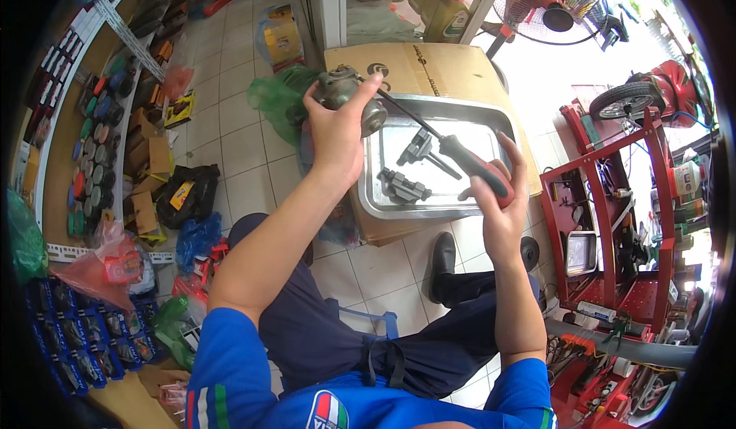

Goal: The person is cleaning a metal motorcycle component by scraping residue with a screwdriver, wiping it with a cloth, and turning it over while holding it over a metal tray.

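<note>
With my left hand (337, 138) I grip a metal engine part (337, 92), fingers and thumb clasped around it, over the far left corner of the tray (383, 144). My right hand (502, 218) holds the screwdriver (464, 161) by its handle between thumb and fingers, above the tray's right half, its shaft pointing at the part; I can't tell whether the tip touches it. Two dark fittings (418, 145) (406, 189) lie in the tray, which sits on a cardboard box (452, 69). I'd judge I'm at the screwdriver work on this part; the next move calls for a steady left grip and a well-lined-up tip
</note>
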`<act>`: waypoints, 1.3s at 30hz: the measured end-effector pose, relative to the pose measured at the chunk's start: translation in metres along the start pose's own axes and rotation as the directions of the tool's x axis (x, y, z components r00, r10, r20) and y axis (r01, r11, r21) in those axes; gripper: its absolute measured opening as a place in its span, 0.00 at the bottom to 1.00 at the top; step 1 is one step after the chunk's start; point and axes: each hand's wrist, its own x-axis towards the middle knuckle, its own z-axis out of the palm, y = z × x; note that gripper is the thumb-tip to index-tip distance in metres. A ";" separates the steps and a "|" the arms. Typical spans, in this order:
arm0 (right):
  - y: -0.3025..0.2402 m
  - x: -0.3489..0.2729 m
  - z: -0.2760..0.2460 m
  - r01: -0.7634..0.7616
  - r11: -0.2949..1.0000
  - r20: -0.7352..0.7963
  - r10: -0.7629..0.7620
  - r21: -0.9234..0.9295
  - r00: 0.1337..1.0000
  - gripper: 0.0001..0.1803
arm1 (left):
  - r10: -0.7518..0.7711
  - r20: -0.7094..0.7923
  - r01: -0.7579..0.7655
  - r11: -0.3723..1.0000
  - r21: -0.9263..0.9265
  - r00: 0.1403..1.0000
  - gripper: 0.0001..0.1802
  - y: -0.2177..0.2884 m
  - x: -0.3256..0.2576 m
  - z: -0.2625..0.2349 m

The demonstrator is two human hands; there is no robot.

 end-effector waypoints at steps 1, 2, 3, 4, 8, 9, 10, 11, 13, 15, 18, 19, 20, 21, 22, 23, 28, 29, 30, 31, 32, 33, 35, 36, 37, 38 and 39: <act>0.008 0.002 -0.001 0.108 0.994 0.004 -0.108 -0.033 0.994 0.45 | -0.006 0.009 0.006 1.000 -0.010 1.000 0.35 0.001 0.000 0.000; 0.005 0.000 -0.005 0.119 0.993 0.015 -0.119 0.019 0.993 0.41 | -0.012 0.018 0.012 1.000 -0.020 1.000 0.36 0.002 -0.001 0.001; 0.005 0.001 -0.004 0.133 0.988 0.025 -0.135 0.079 0.991 0.37 | -0.038 0.023 0.038 0.999 -0.027 0.999 0.39 0.003 -0.004 0.002; -0.008 -0.001 -0.006 0.044 0.975 0.048 -0.056 0.220 0.997 0.35 | -0.063 0.029 0.064 0.997 -0.035 0.998 0.43 0.004 -0.008 0.002; -0.020 0.001 -0.010 -0.120 0.976 0.058 0.111 0.182 0.992 0.29 | -0.119 -0.053 0.107 0.976 -0.190 0.992 0.23 0.011 -0.007 0.010; -0.022 0.001 -0.008 -0.126 0.982 0.044 0.121 0.137 0.992 0.30 | -0.127 -0.024 0.120 0.974 -0.190 0.992 0.20 0.010 -0.004 0.008; -0.018 0.000 -0.004 -0.081 0.988 0.001 0.081 0.133 0.997 0.30 | -0.135 0.005 0.134 0.973 -0.190 0.991 0.18 0.008 0.000 0.003; -0.014 0.000 -0.005 -0.016 0.998 -0.011 0.017 0.066 1.000 0.31 | -0.144 0.035 0.148 0.971 -0.190 0.989 0.18 0.008 0.003 -0.001; -0.005 0.000 -0.004 0.082 0.997 -0.007 -0.082 -0.007 0.997 0.32 | -0.161 0.070 0.173 0.956 -0.237 0.985 0.26 0.010 0.006 -0.007; 0.000 0.000 -0.003 0.150 0.988 0.000 -0.150 -0.035 0.989 0.35 | -0.181 0.087 0.198 0.943 -0.268 0.980 0.31 0.011 0.005 -0.007; -0.009 -0.004 -0.006 0.042 0.989 0.050 -0.049 0.145 0.998 0.34 | -0.207 0.082 0.222 0.933 -0.283 0.975 0.29 0.010 0.003 -0.003; -0.015 -0.006 -0.006 -0.017 0.990 0.076 0.006 0.139 0.997 0.34 | -0.206 0.079 0.220 0.933 -0.284 0.975 0.29 0.009 0.005 -0.006; -0.017 -0.006 -0.006 -0.050 0.993 0.085 0.040 0.110 0.996 0.34 | -0.206 0.075 0.219 0.933 -0.285 0.976 0.29 0.009 0.006 -0.008; -0.017 -0.006 -0.007 -0.082 0.993 0.089 0.075 0.080 0.993 0.33 | -0.205 0.069 0.216 0.933 -0.288 0.976 0.29 0.009 0.007 -0.008; -0.014 -0.006 -0.002 -0.008 0.999 0.033 0.006 0.048 0.999 0.33 | -0.203 0.063 0.213 0.933 -0.291 0.977 0.29 0.010 0.007 -0.008; -0.007 -0.006 0.008 0.064 0.998 -0.021 -0.064 0.013 0.998 0.34 | -0.201 0.057 0.209 0.933 -0.293 0.978 0.29 0.011 0.007 -0.007; 0.002 -0.003 -0.002 0.185 0.982 0.072 -0.188 0.045 0.980 0.33 | -0.190 0.082 0.205 0.946 -0.250 0.978 0.30 0.015 0.008 -0.008; -0.002 -0.005 -0.004 0.104 0.973 0.099 -0.127 0.206 0.987 0.34 | -0.191 0.091 0.207 0.948 -0.240 0.977 0.31 0.015 0.008 -0.008; -0.007 -0.006 -0.004 0.026 0.957 0.101 -0.057 0.287 0.993 0.35 | -0.195 0.078 0.208 0.951 -0.229 0.978 0.30 0.016 0.007 -0.008; -0.012 -0.006 -0.003 -0.049 0.928 0.102 0.012 0.368 0.995 0.36 | -0.199 0.064 0.209 0.953 -0.219 0.978 0.30 0.016 0.006 -0.006; -0.018 -0.006 0.001 -0.113 0.918 0.070 0.093 0.380 0.993 0.37 | -0.203 0.050 0.210 0.955 -0.208 0.978 0.29 0.018 0.005 -0.006; -0.020 -0.006 0.002 -0.114 0.933 0.041 0.106 0.342 0.993 0.37 | -0.202 0.057 0.209 0.953 -0.217 0.978 0.28 0.019 0.005 -0.005; -0.019 -0.007 0.004 -0.059 0.976 -0.007 0.062 0.208 0.998 0.36 | -0.198 0.071 0.209 0.949 -0.236 0.978 0.27 0.021 0.004 -0.005; -0.018 -0.007 0.004 0.000 0.994 -0.023 0.002 0.108 1.000 0.35 | -0.187 0.072 0.199 0.952 -0.233 0.980 0.26 0.022 0.005 -0.005; -0.012 -0.006 0.003 0.068 0.997 -0.013 -0.068 0.046 0.998 0.34 | -0.176 0.074 0.188 0.955 -0.231 0.982 0.26 0.023 0.008 -0.005; -0.003 -0.003 0.000 0.136 0.991 0.000 -0.136 -0.015 0.991 0.33 | -0.165 0.075 0.178 0.957 -0.229 0.983 0.25 0.024 0.009 -0.004; 0.002 -0.002 -0.002 0.202 0.977 0.017 -0.201 -0.076 0.979 0.33 | -0.175 0.076 0.188 0.957 -0.221 0.982 0.23 0.025 0.007 -0.002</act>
